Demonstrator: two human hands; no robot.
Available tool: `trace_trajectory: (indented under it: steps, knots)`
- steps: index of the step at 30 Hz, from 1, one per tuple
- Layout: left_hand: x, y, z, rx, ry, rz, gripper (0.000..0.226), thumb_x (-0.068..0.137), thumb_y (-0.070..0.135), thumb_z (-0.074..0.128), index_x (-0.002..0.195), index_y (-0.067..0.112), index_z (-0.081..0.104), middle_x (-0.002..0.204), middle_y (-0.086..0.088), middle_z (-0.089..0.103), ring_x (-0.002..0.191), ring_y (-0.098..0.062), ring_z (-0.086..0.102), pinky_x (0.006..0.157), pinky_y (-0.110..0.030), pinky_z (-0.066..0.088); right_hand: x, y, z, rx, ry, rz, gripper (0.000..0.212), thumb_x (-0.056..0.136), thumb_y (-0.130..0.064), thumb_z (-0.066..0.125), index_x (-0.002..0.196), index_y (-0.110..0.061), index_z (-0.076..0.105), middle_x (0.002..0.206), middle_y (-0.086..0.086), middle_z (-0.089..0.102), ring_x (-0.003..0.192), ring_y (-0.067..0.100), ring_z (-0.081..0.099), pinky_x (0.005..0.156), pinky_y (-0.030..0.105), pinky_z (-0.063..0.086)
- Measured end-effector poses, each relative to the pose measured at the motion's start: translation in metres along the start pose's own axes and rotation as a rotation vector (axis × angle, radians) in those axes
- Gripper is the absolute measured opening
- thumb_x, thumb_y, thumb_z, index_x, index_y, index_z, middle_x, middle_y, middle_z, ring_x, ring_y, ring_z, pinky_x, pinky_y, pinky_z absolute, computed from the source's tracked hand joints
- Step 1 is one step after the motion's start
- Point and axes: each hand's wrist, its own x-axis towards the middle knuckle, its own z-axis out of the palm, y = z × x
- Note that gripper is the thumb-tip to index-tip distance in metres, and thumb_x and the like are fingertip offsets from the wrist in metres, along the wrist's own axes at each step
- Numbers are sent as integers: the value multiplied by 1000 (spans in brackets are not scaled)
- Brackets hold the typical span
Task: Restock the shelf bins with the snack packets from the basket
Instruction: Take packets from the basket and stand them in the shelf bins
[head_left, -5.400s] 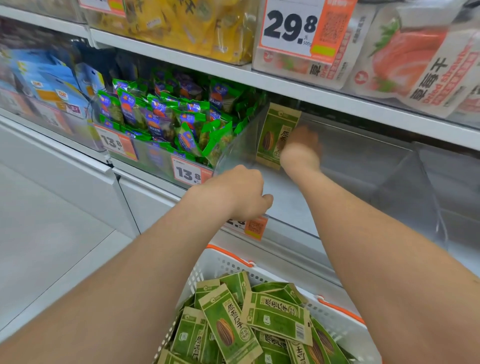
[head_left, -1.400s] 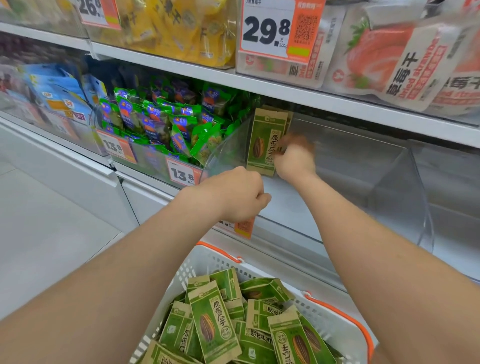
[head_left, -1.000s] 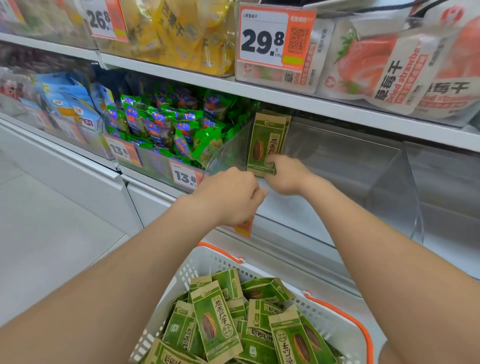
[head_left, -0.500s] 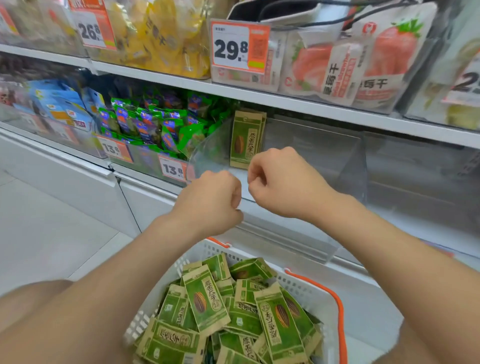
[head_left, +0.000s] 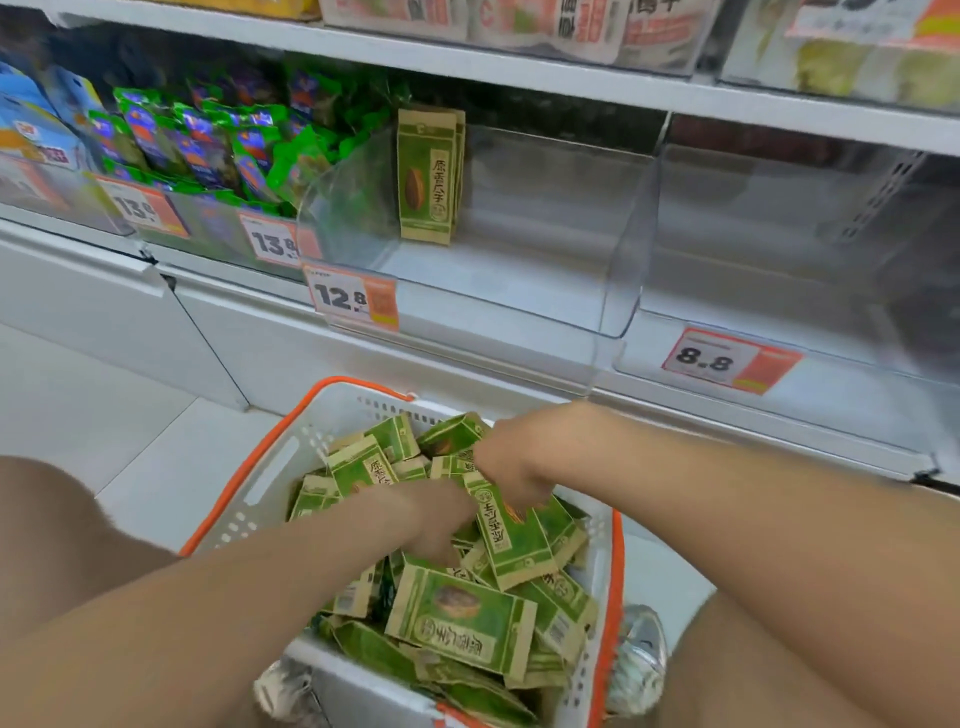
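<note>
A white basket (head_left: 270, 483) with an orange rim stands low in front of me, heaped with green snack packets (head_left: 460, 618). Both hands are down in the heap. My right hand (head_left: 511, 467) curls its fingers over one tilted green packet (head_left: 511, 543). Beside it, my left hand (head_left: 436, 517) digs into the packets; its fingers are blurred and hidden among them. On the shelf above, a clear bin (head_left: 493, 306) holds a few of the same packets (head_left: 427, 174) standing upright against its left wall.
An orange 12.8 price tag (head_left: 353, 301) hangs on the bin's front left. The left-hand bin is stuffed with green and purple bags (head_left: 208, 140). A second clear bin with an 8.8 tag (head_left: 730, 358) sits to the right. A shelf board (head_left: 571, 73) runs above.
Both hands have come away from the shelf bin and dropped into the basket. The packets set in the bin stay standing there. The view has tilted down.
</note>
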Motion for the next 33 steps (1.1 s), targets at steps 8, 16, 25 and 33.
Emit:
trace_trajectory:
  steps: [8,16,25,33]
  knots:
    - [26,34,14,378,213,144,109,96,19,72,166,19,-12,174,-12,-1,157,-38,11,120,-54,29,-7,17,-1,5,-31,73,22,98,-19,57,118,-12,66,112,4,62,98,27,62,79,39,56]
    - [24,31,-12,253,296,104,78,84,43,77,145,14,37,152,-9,47,144,-31,37,118,-47,32,-21,30,-7,2,-46,74,20,101,-15,47,84,-15,57,82,0,54,72,19,50,70,32,48]
    - [-30,-5,-55,-850,478,9,96,46,53,100,118,25,42,102,0,67,92,-19,68,74,-41,59,-55,32,-30,190,191,191,27,99,-15,55,74,-16,48,77,1,53,56,14,48,48,25,42]
    - [-108,-36,-105,-1375,453,198,36,95,23,75,128,12,66,117,-12,77,111,-32,74,96,-50,60,-73,48,-58,757,559,226,27,94,-20,65,80,1,73,60,8,73,58,23,75,67,40,66]
